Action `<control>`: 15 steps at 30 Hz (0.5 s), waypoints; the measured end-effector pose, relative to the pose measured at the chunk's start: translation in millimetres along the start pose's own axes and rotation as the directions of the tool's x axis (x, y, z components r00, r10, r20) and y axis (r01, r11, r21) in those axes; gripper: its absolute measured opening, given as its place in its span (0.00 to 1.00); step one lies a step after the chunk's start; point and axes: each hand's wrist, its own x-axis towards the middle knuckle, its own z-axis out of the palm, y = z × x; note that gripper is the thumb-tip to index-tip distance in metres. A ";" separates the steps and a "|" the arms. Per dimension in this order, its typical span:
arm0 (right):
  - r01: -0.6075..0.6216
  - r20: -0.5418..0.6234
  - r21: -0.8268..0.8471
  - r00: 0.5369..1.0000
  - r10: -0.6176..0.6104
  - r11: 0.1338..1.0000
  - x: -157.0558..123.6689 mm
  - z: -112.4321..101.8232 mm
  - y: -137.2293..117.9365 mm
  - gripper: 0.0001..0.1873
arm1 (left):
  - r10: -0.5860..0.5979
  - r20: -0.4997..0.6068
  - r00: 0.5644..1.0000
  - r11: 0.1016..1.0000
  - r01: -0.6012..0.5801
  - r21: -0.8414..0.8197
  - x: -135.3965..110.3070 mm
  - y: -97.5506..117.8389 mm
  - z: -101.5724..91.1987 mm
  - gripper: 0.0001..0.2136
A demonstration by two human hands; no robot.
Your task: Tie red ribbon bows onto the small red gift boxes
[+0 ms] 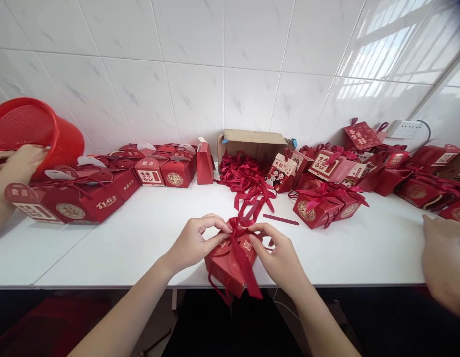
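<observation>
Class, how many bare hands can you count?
4 clearly visible: the wearer's left hand and right hand at the red ribbon, one co-worker's hand at the red plastic basket, another hand far right. More may be hidden.

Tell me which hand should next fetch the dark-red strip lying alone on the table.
The right hand, likely: the strip lies just beyond it, whereas the left hand is on the box's other side. Both hands are busy at the ribbon.

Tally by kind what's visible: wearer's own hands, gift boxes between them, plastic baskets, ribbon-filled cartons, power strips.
Left hand and right hand: 2
Gift box: 1
Plastic basket: 1
Ribbon-filled carton: 1
Power strip: 1
Total: 6
</observation>
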 end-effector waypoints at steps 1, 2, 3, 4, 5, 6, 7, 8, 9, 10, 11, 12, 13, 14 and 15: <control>0.019 -0.003 -0.047 1.000 -0.019 0.999 -2.2 -2.5 -0.6 0.08 | 0.023 0.035 0.999 1.000 -0.023 0.015 -0.3 2.2 -2.3 0.04; 0.041 -0.006 -0.093 0.999 -0.042 0.995 -4.8 -5.3 -2.0 0.08 | 0.049 0.066 0.997 0.998 -0.052 0.032 -0.6 4.9 -4.3 0.05; 0.069 -0.009 -0.140 0.997 -0.071 0.988 -7.8 -8.8 -4.4 0.08 | 0.077 0.093 0.993 0.995 -0.082 0.051 -1.0 7.8 -6.1 0.06; 0.101 -0.001 -0.181 0.995 -0.103 0.978 -11.1 -12.9 -7.7 0.08 | 0.105 0.116 0.988 0.991 -0.114 0.070 -1.5 10.7 -7.7 0.06; 0.133 0.033 -0.209 0.991 -0.129 0.969 -14.3 -17.8 -11.9 0.08 | 0.131 0.137 0.982 0.986 -0.144 0.089 -2.0 13.6 -9.1 0.07; 0.157 0.099 -0.217 0.985 -0.138 0.963 -17.0 -23.0 -16.7 0.08 | 0.152 0.158 0.976 0.980 -0.170 0.105 -2.6 16.3 -10.4 0.07; 0.167 0.185 -0.205 0.974 -0.130 0.964 -18.5 -28.4 -21.7 0.09 | 0.170 0.176 0.970 0.974 -0.192 0.119 -3.2 18.7 -11.5 0.07; 0.164 0.263 -0.185 0.958 -0.112 0.969 -18.5 -33.1 -26.5 0.09 | 0.182 0.194 0.964 0.969 -0.209 0.131 -3.7 20.9 -12.4 0.07; 0.154 0.317 -0.169 0.944 -0.094 0.974 -16.3 -36.8 -30.3 0.11 | 0.188 0.212 0.959 0.965 -0.220 0.143 -4.1 23.0 -13.2 0.07; 0.142 0.340 -0.159 0.937 -0.081 0.977 -11.9 -39.0 -33.0 0.13 | 0.187 0.227 0.956 0.962 -0.226 0.155 -4.2 25.0 -13.7 0.07; 0.136 0.332 -0.154 0.940 -0.078 0.979 -5.4 -39.4 -34.3 0.15 | 0.181 0.239 0.954 0.960 -0.224 0.166 -4.0 27.0 -14.0 0.07; 0.137 0.319 -0.148 0.944 -0.084 0.980 2.8 -38.3 -34.1 0.17 | 0.170 0.248 0.954 0.961 -0.216 0.174 -3.6 29.0 -14.3 0.07; 0.141 0.326 -0.130 0.941 -0.092 0.981 12.0 -35.8 -32.7 0.19 | 0.154 0.259 0.954 0.962 -0.204 0.179 -2.8 30.9 -14.5 0.08; 0.143 0.375 -0.092 0.922 -0.099 0.985 21.4 -32.6 -30.6 0.20 | 0.132 0.269 0.954 0.965 -0.185 0.184 -1.9 32.8 -14.9 0.08; 0.139 0.450 -0.042 0.887 -0.105 0.989 30.2 -29.1 -28.0 0.19 | 0.107 0.278 0.955 0.968 -0.164 0.190 -1.0 34.6 -15.5 0.08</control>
